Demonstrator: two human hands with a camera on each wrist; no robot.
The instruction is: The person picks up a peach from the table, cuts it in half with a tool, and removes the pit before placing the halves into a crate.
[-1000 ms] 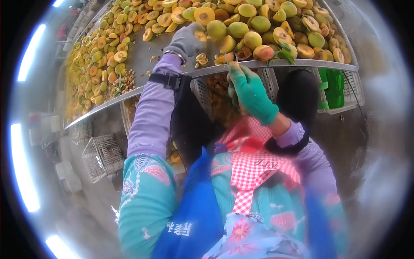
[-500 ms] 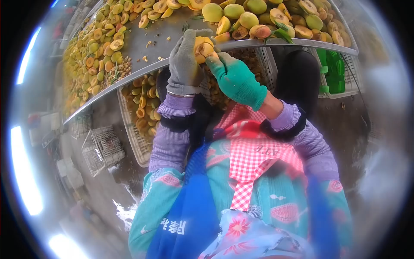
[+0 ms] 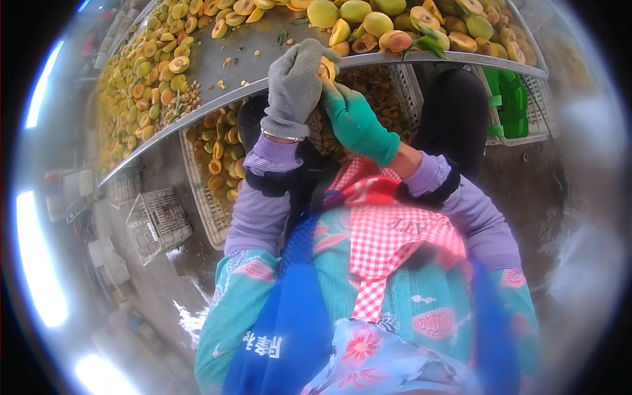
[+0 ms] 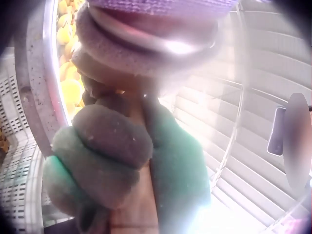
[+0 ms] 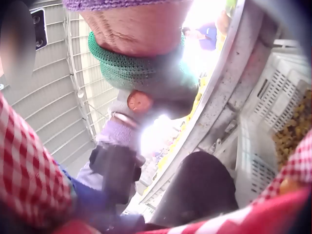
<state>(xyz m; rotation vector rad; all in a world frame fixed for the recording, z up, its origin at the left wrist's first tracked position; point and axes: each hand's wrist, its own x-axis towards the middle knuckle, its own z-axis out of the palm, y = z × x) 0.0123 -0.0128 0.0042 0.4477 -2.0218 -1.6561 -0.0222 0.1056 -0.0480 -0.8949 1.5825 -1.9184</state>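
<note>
My left hand [image 3: 293,89], in a grey glove, curls round a cut yellow peach [image 3: 326,68] just in front of the table edge. Only part of its orange flesh shows between the gloves. My right hand [image 3: 359,122], in a green glove, meets it from the right, its thumb side close against the fruit. In the left wrist view, the green-gloved fingers wrap a wooden handle [image 4: 134,209]. The handle's round end [image 5: 139,101] shows in the right wrist view. The tool's working end is hidden between the hands.
Ahead lies a metal table [image 3: 247,56] with a raised rim, heaped with peach halves [image 3: 155,59] and several whole-looking peaches [image 3: 378,23]. Below the edge stand a crate of halves [image 3: 214,158] and a crate of brown pits [image 5: 263,146]. A white crate [image 3: 158,224] sits on the floor leftward.
My left hand has come back from the fruit pile with a peach, to my right hand, and has turned over it so less shows. The right hand has shifted slightly left.
</note>
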